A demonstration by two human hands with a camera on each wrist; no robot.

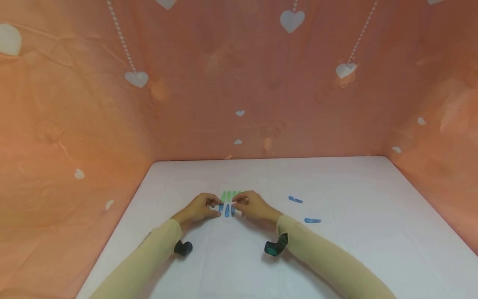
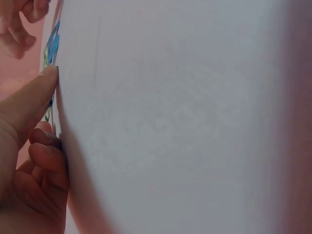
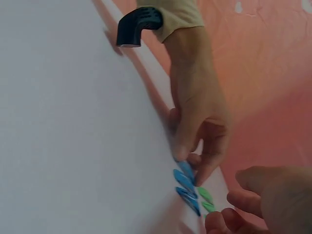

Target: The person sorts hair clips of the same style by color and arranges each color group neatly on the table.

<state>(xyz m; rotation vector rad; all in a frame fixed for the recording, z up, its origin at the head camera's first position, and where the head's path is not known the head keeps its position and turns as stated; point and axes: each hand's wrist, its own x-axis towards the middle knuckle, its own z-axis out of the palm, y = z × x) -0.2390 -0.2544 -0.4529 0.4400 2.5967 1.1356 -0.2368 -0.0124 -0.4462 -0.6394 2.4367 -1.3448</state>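
Three blue snap hair clips lie side by side on the white table in the head view. My left hand [image 1: 199, 207] pinches the leftmost blue hair clip [image 1: 221, 208] by its two ends, between thumb and a finger. Beside it lie the middle blue hair clip [image 1: 227, 210] and the right-hand blue hair clip [image 1: 233, 211]. Close by the right-hand clip is my right hand [image 1: 255, 206], its fingers loosely bent. In the right wrist view, the right hand [image 3: 263, 200] appears apart from the clips, holding nothing visible. Behind the blue row stand green hair clips [image 1: 229, 196], partly hidden by the right hand.
Two more blue hair clips lie to the right, a farther clip [image 1: 295, 199] and a nearer clip [image 1: 312, 220]. A white cloth covers the table [image 1: 358, 249]. Orange sheeting [image 1: 209, 91] with white hearts encloses the back and sides. Dark wrist devices [image 1: 276, 246] protrude below the sleeves.
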